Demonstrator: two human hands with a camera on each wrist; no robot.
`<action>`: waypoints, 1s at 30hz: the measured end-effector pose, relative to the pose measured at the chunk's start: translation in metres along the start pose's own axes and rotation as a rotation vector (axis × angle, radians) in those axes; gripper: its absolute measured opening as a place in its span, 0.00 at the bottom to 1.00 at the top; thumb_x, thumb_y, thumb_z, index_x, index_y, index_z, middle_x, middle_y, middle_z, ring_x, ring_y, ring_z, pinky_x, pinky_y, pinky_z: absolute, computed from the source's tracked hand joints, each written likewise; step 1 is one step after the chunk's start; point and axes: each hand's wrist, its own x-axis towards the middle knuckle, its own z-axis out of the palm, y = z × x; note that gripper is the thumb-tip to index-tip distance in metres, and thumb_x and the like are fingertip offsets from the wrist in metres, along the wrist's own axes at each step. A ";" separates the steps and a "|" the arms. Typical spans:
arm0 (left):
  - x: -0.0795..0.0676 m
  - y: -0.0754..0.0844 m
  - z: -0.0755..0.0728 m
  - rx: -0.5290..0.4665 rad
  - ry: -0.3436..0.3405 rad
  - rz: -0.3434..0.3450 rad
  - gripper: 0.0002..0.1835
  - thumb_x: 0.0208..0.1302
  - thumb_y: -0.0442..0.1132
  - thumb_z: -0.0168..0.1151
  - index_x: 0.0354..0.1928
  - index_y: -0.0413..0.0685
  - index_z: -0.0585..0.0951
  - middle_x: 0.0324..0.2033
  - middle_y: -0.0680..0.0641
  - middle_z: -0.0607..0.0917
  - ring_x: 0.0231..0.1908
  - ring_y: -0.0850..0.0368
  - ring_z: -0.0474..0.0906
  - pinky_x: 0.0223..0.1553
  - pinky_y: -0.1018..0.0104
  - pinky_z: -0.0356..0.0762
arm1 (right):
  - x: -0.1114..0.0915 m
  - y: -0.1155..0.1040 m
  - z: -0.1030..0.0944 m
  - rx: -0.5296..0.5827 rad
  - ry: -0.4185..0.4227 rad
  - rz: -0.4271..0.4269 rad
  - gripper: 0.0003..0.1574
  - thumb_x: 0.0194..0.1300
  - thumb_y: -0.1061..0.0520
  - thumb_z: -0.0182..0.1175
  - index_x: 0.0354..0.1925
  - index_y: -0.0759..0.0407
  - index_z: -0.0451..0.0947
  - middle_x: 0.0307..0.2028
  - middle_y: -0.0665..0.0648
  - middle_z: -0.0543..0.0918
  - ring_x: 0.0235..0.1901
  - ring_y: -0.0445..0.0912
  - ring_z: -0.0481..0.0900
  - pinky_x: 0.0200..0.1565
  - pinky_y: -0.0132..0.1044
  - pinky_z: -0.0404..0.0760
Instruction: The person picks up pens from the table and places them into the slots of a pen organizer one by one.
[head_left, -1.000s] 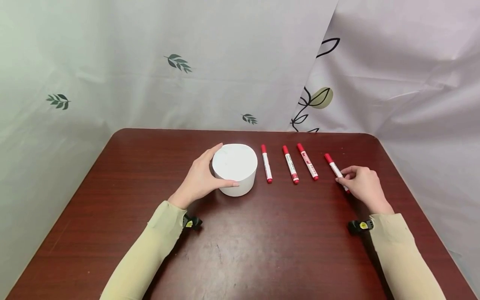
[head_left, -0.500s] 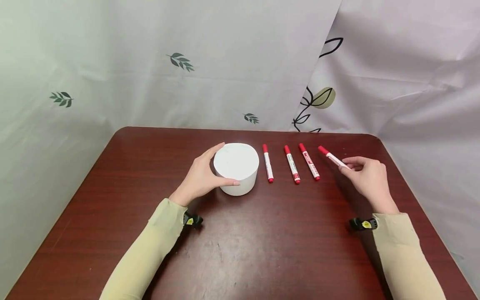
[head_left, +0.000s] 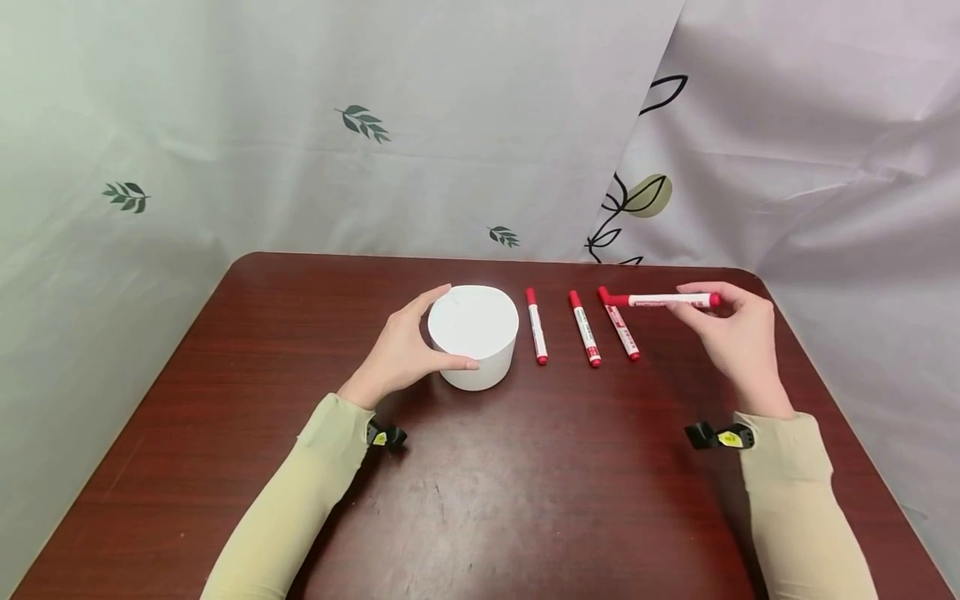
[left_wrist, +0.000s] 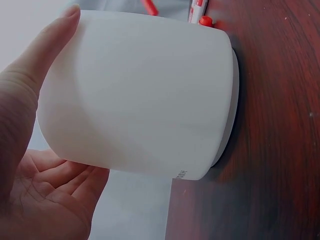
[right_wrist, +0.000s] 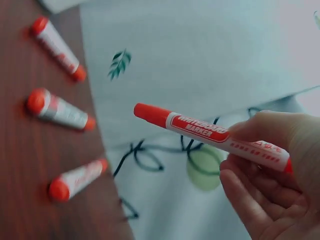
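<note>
In the head view a white round container (head_left: pixel 473 337) stands on the table. My left hand (head_left: pixel 405 350) holds its left side, the thumb along the near wall and the fingers round the far side. The left wrist view shows the container's smooth wall (left_wrist: pixel 140 95) close up. Over the table's right part my right hand (head_left: pixel 738 333) pinches a red-capped whiteboard marker (head_left: pixel 660 300) between thumb and fingers. That marker lies nearly level, cap pointing left, raised off the table. In the right wrist view its printed label (right_wrist: pixel 200 127) faces the camera.
Three more red-and-white markers lie between the container and my right hand: a left one (head_left: pixel 537 329), a middle one (head_left: pixel 585 331) and a right one (head_left: pixel 624 333). The dark red table (head_left: pixel 480 500) ends at a pale leaf-patterned curtain (head_left: pixel 450 150).
My right hand has lifted the marker off the table and turned it from slanted to nearly level, its cap now above the rightmost lying marker. The left hand stays at the container.
</note>
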 end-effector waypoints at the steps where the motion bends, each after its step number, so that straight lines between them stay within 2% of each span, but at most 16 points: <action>1: 0.000 0.000 0.000 0.000 -0.002 -0.001 0.61 0.34 0.63 0.86 0.75 0.57 0.68 0.67 0.55 0.73 0.64 0.56 0.70 0.62 0.52 0.72 | 0.001 -0.004 0.002 0.046 0.010 0.001 0.20 0.58 0.53 0.77 0.47 0.59 0.88 0.28 0.45 0.84 0.26 0.40 0.73 0.27 0.24 0.72; 4: 0.000 -0.001 0.000 -0.003 -0.006 -0.005 0.61 0.34 0.63 0.86 0.75 0.56 0.68 0.68 0.55 0.73 0.64 0.56 0.70 0.62 0.51 0.72 | 0.004 -0.017 0.008 0.217 0.034 -0.005 0.21 0.56 0.60 0.78 0.48 0.64 0.88 0.34 0.48 0.87 0.29 0.38 0.81 0.35 0.21 0.79; 9: 0.000 -0.001 -0.001 -0.006 -0.013 -0.008 0.61 0.34 0.62 0.86 0.75 0.57 0.68 0.68 0.55 0.73 0.64 0.55 0.70 0.62 0.50 0.72 | 0.007 -0.041 0.018 0.482 0.018 -0.011 0.22 0.52 0.69 0.78 0.47 0.70 0.86 0.37 0.52 0.88 0.34 0.40 0.87 0.41 0.25 0.83; 15: 0.001 -0.001 -0.001 -0.011 -0.018 0.005 0.61 0.35 0.61 0.87 0.75 0.55 0.68 0.68 0.54 0.73 0.64 0.55 0.70 0.62 0.51 0.73 | 0.007 -0.068 0.032 0.634 -0.046 -0.073 0.20 0.52 0.71 0.76 0.46 0.72 0.85 0.34 0.57 0.87 0.32 0.44 0.87 0.42 0.29 0.85; 21: 0.002 0.000 -0.002 0.012 -0.025 0.007 0.62 0.35 0.62 0.86 0.75 0.55 0.67 0.68 0.54 0.73 0.64 0.55 0.70 0.62 0.51 0.72 | 0.004 -0.091 0.048 0.670 -0.132 -0.140 0.20 0.53 0.72 0.75 0.46 0.72 0.85 0.37 0.60 0.87 0.33 0.46 0.87 0.43 0.32 0.86; 26: 0.002 -0.001 -0.002 0.012 -0.027 0.006 0.62 0.35 0.62 0.86 0.75 0.55 0.67 0.68 0.54 0.73 0.63 0.55 0.71 0.62 0.51 0.72 | 0.002 -0.104 0.062 0.632 -0.212 -0.155 0.17 0.55 0.70 0.75 0.44 0.70 0.85 0.43 0.62 0.87 0.37 0.49 0.87 0.44 0.34 0.86; 30: 0.002 -0.001 -0.003 0.014 -0.027 0.013 0.62 0.35 0.62 0.86 0.75 0.54 0.67 0.67 0.53 0.73 0.63 0.55 0.71 0.62 0.52 0.73 | 0.000 -0.110 0.074 0.553 -0.262 -0.163 0.16 0.57 0.67 0.75 0.45 0.67 0.85 0.43 0.59 0.87 0.37 0.49 0.87 0.42 0.35 0.87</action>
